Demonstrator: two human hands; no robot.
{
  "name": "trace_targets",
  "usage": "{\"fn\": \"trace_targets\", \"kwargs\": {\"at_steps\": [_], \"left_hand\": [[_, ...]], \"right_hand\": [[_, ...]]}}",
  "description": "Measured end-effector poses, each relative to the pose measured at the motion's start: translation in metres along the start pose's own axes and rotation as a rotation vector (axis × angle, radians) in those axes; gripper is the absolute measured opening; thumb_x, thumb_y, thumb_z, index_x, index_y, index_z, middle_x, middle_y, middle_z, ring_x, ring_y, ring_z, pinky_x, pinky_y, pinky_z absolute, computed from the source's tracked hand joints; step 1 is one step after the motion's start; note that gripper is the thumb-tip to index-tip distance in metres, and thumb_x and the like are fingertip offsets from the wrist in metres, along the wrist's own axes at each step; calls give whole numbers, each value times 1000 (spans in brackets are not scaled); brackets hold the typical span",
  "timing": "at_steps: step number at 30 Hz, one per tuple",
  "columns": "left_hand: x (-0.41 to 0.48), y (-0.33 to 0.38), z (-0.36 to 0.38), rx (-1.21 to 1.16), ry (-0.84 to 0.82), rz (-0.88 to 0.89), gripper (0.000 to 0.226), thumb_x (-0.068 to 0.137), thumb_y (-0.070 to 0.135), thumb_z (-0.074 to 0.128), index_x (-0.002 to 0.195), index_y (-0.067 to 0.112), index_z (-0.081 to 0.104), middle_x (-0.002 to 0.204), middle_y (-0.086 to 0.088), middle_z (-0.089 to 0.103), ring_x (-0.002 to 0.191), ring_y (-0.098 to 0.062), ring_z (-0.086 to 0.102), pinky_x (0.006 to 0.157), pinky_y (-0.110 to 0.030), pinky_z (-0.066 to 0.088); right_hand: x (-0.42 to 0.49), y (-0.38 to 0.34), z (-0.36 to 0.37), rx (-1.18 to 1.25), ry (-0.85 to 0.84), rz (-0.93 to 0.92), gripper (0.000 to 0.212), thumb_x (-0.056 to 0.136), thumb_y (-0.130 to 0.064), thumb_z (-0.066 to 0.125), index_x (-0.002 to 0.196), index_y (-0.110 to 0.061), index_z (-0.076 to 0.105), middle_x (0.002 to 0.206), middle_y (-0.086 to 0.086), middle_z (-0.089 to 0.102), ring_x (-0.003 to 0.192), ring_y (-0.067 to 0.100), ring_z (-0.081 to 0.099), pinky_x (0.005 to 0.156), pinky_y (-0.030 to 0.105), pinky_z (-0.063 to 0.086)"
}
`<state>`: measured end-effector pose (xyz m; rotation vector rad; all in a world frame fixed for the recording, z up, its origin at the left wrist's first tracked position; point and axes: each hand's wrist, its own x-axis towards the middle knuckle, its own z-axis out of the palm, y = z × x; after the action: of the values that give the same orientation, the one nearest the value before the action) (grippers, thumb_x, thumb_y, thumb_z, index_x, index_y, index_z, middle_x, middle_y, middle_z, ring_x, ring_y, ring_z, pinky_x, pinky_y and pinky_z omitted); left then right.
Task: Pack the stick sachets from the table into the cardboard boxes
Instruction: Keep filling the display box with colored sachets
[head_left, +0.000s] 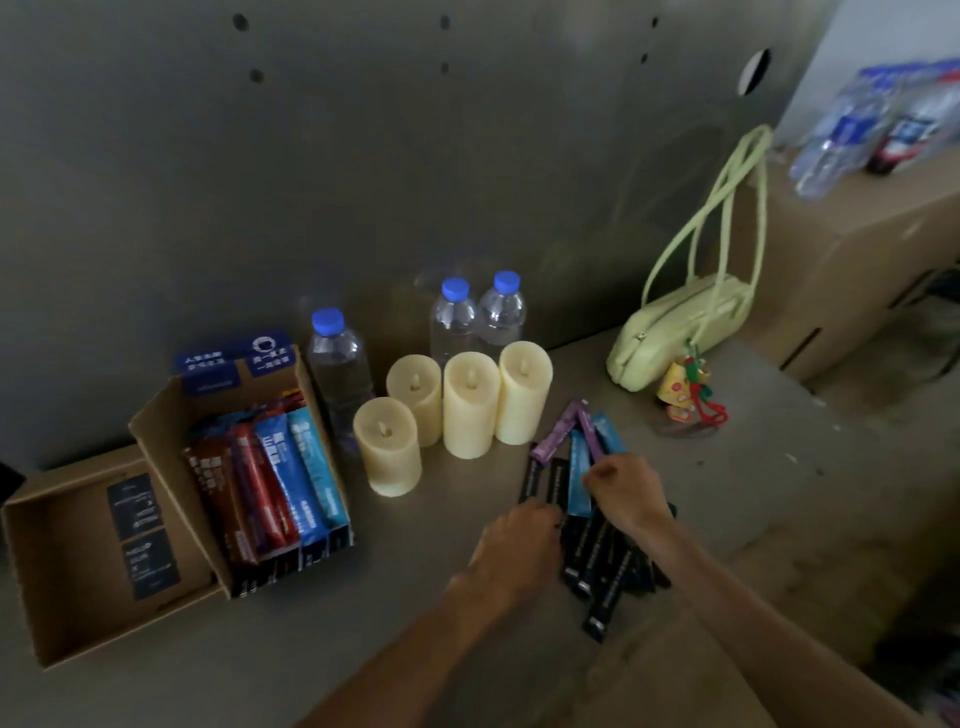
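Note:
A loose pile of stick sachets (597, 551) lies on the table right of centre, black ones near me, blue and purple ones fanned out at the far end. My right hand (628, 491) pinches a purple sachet (589, 434) at the top of the pile. My left hand (519, 545) lies curled on the pile's left edge, fingers on black sachets. An open cardboard box (166, 415) at the left holds several red and blue sachets standing in a row. A second cardboard box (62, 587) lies beside it at the far left.
Several cream pillar candles (470, 405) stand between the box and the pile, with three clear water bottles (340, 358) behind them. A pale green handbag (680, 327) leans on the back wall at right. A large carton (852, 244) with bottles stands far right.

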<state>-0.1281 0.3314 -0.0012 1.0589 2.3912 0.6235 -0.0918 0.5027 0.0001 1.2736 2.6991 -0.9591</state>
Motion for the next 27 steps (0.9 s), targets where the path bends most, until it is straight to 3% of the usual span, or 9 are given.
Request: {"fn": "trace_targets", "kwargs": {"at_steps": [3, 7, 11, 14, 18, 21, 24, 26, 27], "left_hand": [[13, 8, 8, 13, -18, 2, 29, 99, 18, 43, 123, 14, 60, 125, -7, 55, 113, -29, 58, 92, -42, 49], [22, 9, 7, 22, 17, -34, 25, 98, 17, 44, 119, 14, 59, 120, -6, 55, 109, -28, 60, 89, -41, 50], [26, 7, -1, -11, 108, -76, 16, 97, 21, 43, 105, 18, 56, 112, -5, 60, 103, -29, 62, 85, -41, 50], [36, 4, -6, -163, 192, -120, 16, 97, 22, 43, 97, 18, 58, 102, -3, 67, 93, -24, 64, 81, -39, 52], [52, 9, -17, -450, 208, -190, 21, 98, 25, 49, 113, 25, 64, 106, 10, 69, 95, -6, 64, 81, -25, 51], [63, 21, -27, -834, 139, -288, 24, 100, 33, 51, 115, 20, 64, 103, 5, 72, 91, -8, 68, 72, -23, 49], [64, 27, -37, -1180, 59, -282, 25, 101, 30, 51, 107, 18, 72, 99, 1, 70, 81, -13, 61, 66, -22, 44], [62, 28, -43, -1264, 65, -230, 21, 100, 24, 55, 103, 14, 74, 89, -6, 64, 77, -18, 52, 67, -25, 40], [61, 30, -47, -1271, 87, -205, 19, 98, 22, 58, 103, 11, 73, 82, -6, 62, 73, -16, 51, 66, -24, 40]], "right_hand": [[10, 1, 5, -68, -8, 31, 21, 93, -34, 65, 84, -17, 73, 87, 3, 73, 73, 17, 64, 66, 30, 51], [15, -7, 14, -158, -34, 65, 35, 86, -51, 71, 89, -16, 69, 85, 2, 68, 75, 19, 65, 60, 29, 46], [16, -15, 16, -196, -40, 61, 34, 85, -40, 71, 105, -13, 62, 104, 8, 66, 97, 29, 68, 76, 36, 52], [17, -17, 0, -97, -91, 101, 23, 85, -32, 68, 91, -11, 63, 89, 6, 66, 81, 24, 68, 70, 35, 57], [7, -16, -41, 221, -206, 241, 15, 87, -23, 69, 90, -9, 66, 80, 5, 64, 68, 14, 63, 52, 26, 45], [-16, -8, -61, 754, -414, 228, 18, 91, -13, 67, 103, 0, 62, 80, 6, 61, 53, 5, 60, 45, 19, 43], [-32, 9, -58, 1248, -683, 226, 34, 80, -16, 75, 102, 0, 54, 65, 4, 53, 40, 6, 35, 40, 18, 27], [-37, 15, -54, 1354, -765, 231, 46, 69, -24, 86, 101, -1, 61, 70, 6, 57, 44, 8, 33, 43, 20, 28], [-39, 15, -54, 1292, -756, 201, 43, 74, -27, 84, 103, -1, 65, 72, 6, 62, 45, 9, 39, 45, 21, 33]]}}
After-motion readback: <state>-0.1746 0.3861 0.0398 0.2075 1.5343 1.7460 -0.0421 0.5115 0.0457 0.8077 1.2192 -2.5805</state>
